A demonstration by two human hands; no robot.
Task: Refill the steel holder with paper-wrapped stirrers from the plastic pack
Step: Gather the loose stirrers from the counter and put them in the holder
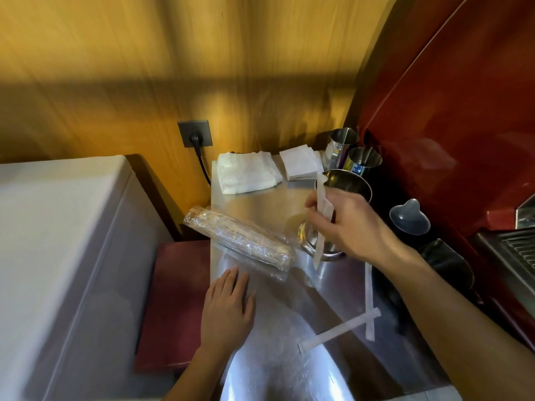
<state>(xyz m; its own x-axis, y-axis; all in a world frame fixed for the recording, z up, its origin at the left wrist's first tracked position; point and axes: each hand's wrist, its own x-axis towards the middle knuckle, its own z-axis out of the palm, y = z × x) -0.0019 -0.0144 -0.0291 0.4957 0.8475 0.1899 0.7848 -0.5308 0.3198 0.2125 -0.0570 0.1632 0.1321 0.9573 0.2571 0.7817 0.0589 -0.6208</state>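
My right hand grips a paper-wrapped stirrer upright, in front of the steel holder. The stirrer's lower end hangs near the holder's base. My hand hides most of the holder. The clear plastic pack of stirrers lies slanted on the steel counter, left of the holder. Just below the pack's near end, my left hand rests flat on the counter with fingers apart, holding nothing. Two more wrapped stirrers lie crossed on the counter near its right edge.
A folded white cloth and a stack of white napkins lie at the counter's back. Two steel cups stand beside a red machine. A wall socket with a black plug is behind. A white appliance stands on the left.
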